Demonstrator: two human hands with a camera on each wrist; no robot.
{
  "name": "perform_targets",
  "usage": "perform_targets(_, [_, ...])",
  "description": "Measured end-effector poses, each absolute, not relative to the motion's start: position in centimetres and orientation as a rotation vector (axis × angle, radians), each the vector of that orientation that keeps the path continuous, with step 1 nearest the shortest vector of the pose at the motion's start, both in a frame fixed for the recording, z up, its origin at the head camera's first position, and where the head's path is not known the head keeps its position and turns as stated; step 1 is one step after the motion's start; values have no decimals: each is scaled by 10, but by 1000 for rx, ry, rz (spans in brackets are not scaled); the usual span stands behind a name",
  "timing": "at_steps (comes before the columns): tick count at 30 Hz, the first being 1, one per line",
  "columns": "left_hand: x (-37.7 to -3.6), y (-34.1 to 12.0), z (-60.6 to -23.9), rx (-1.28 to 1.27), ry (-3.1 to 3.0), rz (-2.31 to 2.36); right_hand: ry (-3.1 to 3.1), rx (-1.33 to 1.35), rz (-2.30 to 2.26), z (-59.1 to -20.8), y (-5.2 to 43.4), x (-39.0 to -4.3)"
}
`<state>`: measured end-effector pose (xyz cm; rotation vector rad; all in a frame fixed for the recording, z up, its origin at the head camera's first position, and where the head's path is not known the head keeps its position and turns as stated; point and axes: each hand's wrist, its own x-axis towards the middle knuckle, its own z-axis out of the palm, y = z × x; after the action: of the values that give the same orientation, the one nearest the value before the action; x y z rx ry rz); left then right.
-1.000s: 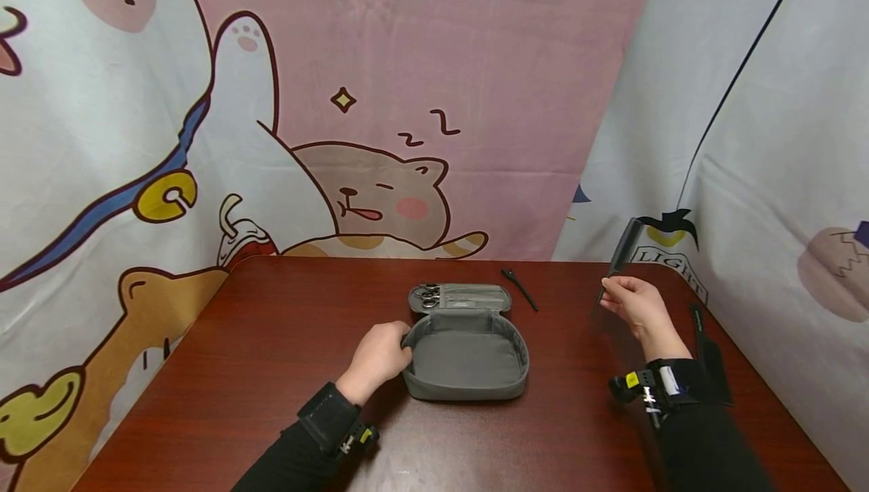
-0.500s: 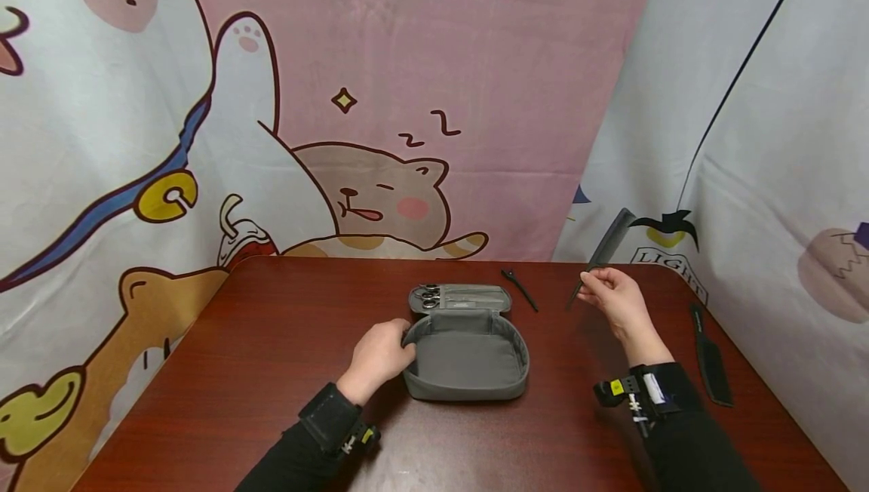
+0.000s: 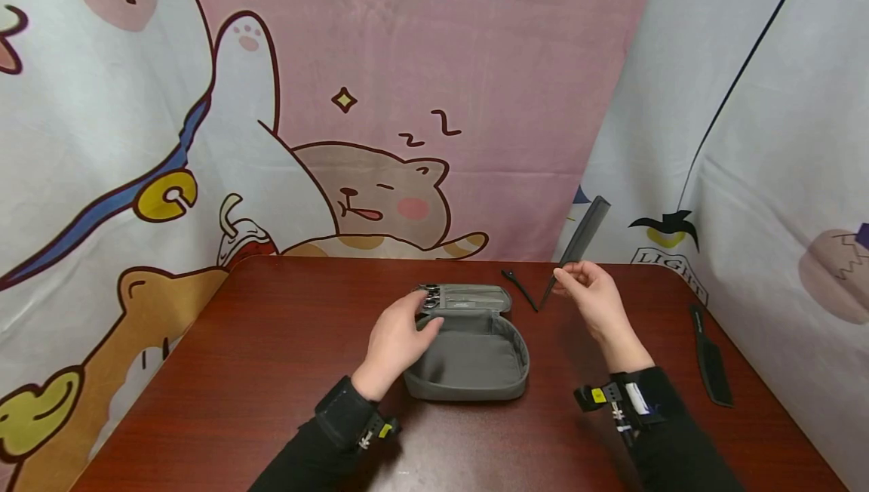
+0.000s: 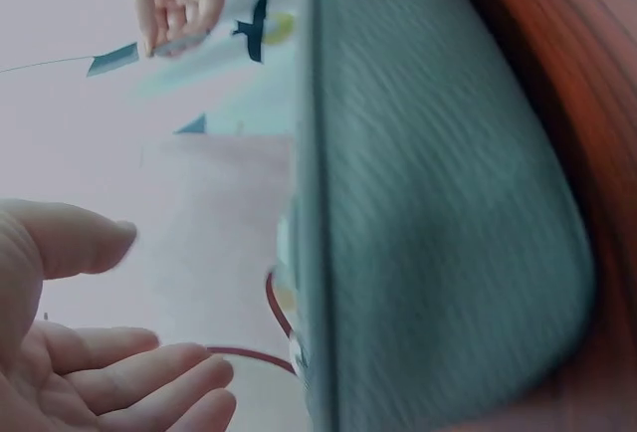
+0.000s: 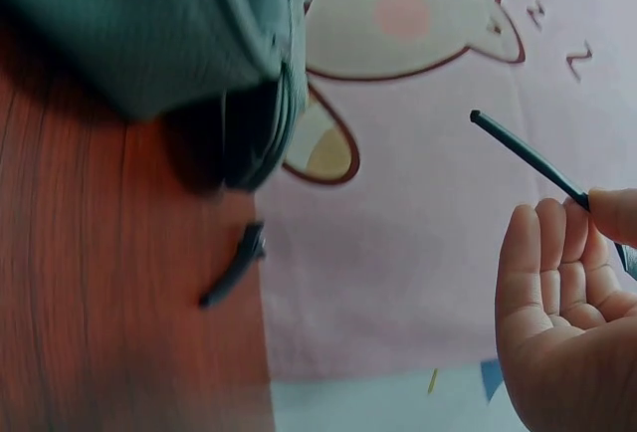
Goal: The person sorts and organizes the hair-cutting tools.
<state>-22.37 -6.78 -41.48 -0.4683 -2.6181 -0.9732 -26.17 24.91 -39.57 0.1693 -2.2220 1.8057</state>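
Observation:
My right hand (image 3: 594,299) pinches a dark grey comb (image 3: 585,232) near its thin tail. The comb slants up to the right, above the table's far edge. In the right wrist view the comb's tail (image 5: 532,158) pokes out past thumb and fingertips. My left hand (image 3: 397,341) hovers over the left rim of an unzipped grey case (image 3: 468,390), thumb and fingers spread, holding nothing. The case's lid (image 3: 475,297) lies back, with scissors (image 3: 431,299) partly hidden behind the left fingers. No items show in the visible part of the case's base.
A slim black hair clip (image 3: 520,290) lies right of the case lid. A black wide-bladed comb-like tool (image 3: 713,360) rests near the right edge of the brown table (image 3: 237,379). Printed cloth (image 3: 516,99) hangs behind the table.
My right hand has carried the comb leftward toward the case. My left hand has let go of the case's left rim and moved up and right over it.

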Motion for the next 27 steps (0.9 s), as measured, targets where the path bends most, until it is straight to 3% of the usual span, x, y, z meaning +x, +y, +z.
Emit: perform_targets(27, [-209, -28, -394, -564, -2536, -1483, -2267, 391, 1880, -392, 172, -235])
